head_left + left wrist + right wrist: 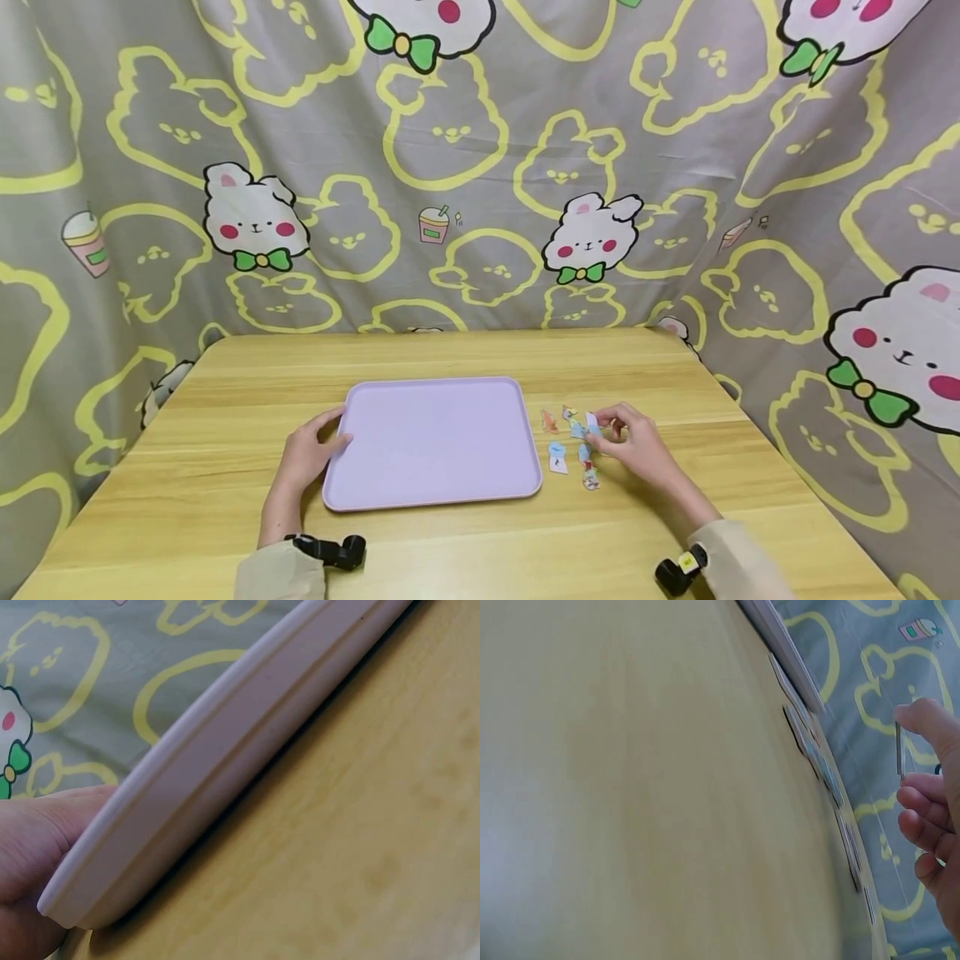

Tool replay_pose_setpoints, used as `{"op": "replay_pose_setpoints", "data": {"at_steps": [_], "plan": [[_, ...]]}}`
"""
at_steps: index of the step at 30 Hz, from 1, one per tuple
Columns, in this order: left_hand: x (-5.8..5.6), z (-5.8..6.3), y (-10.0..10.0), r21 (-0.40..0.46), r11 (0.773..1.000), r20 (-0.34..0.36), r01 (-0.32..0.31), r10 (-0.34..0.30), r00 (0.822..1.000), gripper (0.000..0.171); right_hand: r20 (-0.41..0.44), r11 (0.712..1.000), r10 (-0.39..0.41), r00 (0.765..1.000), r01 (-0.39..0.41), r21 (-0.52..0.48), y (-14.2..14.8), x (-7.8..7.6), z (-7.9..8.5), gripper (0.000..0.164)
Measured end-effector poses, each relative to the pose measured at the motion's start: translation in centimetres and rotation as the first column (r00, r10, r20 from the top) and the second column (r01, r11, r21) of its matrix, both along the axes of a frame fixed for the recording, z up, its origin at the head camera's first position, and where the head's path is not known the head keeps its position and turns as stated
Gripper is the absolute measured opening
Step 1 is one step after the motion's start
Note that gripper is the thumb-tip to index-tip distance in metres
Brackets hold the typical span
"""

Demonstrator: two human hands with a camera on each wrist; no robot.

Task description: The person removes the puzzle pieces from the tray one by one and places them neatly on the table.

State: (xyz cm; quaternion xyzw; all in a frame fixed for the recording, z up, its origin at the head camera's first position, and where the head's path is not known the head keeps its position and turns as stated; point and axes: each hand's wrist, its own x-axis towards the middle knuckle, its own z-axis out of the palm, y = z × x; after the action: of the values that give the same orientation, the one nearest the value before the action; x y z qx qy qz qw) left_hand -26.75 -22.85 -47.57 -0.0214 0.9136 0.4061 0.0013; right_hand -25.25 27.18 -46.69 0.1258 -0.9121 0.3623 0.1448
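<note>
A pale purple tray (438, 446) lies on the wooden table. My left hand (309, 450) grips its left edge, thumb over the rim; in the left wrist view the tray's side wall (202, 757) covers part of that hand (34, 855). To the right of the tray, my right hand (633, 442) pinches a small blue-and-white puzzle piece (593, 422) between thumb and fingers. The right wrist view has this piece (900, 750) edge-on, raised above the table. Below and beside it lie several printed puzzle pieces, including an orange one (550, 421) and a blue-topped white one (557, 457).
The wooden table (450, 554) spans the front, its far edge meeting a grey curtain (480, 150) with yellow outlines and white rabbit faces. More curtain hangs on both sides. Each wrist carries a small black camera (330, 551).
</note>
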Motion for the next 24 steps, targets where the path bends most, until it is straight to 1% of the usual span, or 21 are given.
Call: {"op": "replay_pose_setpoints", "data": {"at_steps": [9, 16, 20, 24], "plan": [[0.0, 0.0, 0.0, -0.003, 1.000, -0.002, 0.005, -0.005, 1.000, 0.055, 0.016, 0.999, -0.021, 1.000, 0.020, 0.043, 2.5, 0.5, -0.3, 0.033], [-0.1, 0.0, -0.1, 0.001, 1.000, 0.000, 0.006, -0.006, 1.000, 0.055, 0.000, 0.997, -0.038, 0.999, 0.038, 0.072, 4.3, 1.0, -0.3, 0.033], [-0.2, -0.1, -0.2, 0.004, 1.000, -0.003, 0.007, -0.007, 1.000, 0.056, 0.018, 0.994, -0.058, 0.998, 0.056, 0.090, 5.3, 1.2, -0.3, 0.032], [-0.2, -0.1, -0.3, 0.001, 1.000, -0.010, 0.010, -0.010, 1.000, 0.055, 0.015, 0.992, -0.074, 0.997, 0.072, 0.106, 6.1, 1.3, -0.2, 0.030]]}}
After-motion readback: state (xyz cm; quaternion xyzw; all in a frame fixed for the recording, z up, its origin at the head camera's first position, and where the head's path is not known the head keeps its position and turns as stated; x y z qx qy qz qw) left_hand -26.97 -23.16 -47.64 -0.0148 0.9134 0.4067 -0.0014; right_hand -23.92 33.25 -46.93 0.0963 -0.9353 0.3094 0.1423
